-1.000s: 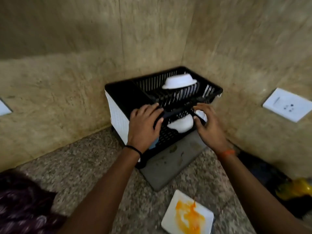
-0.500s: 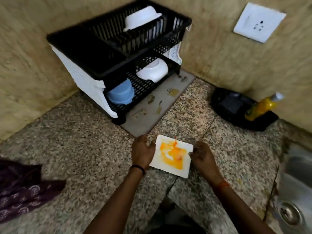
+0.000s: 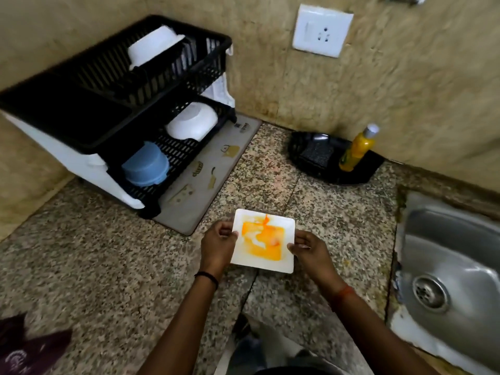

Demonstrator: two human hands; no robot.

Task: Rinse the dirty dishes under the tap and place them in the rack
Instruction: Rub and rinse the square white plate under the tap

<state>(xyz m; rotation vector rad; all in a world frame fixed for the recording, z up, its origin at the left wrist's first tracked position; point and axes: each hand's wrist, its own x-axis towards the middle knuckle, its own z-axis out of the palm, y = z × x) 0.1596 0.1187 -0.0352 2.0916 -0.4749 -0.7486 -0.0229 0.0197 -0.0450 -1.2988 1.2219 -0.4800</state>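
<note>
Nearest the body, over the granite counter (image 3: 108, 253), the left hand (image 3: 217, 246) and right hand (image 3: 311, 251) each pinch an opposite edge of the square white plate (image 3: 263, 240), fingers closed on its rim. It is held level, probably to keep the orange residue from running. Beyond stands the dish rack (image 3: 81, 117) with bowls already in it; the sink (image 3: 457, 266) lies to the right.

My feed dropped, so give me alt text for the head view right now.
Both hands, left hand and right hand, grip a square white plate smeared orange, over a granite counter. Two-tier black dish rack sits upper left; steel sink at right.
</note>
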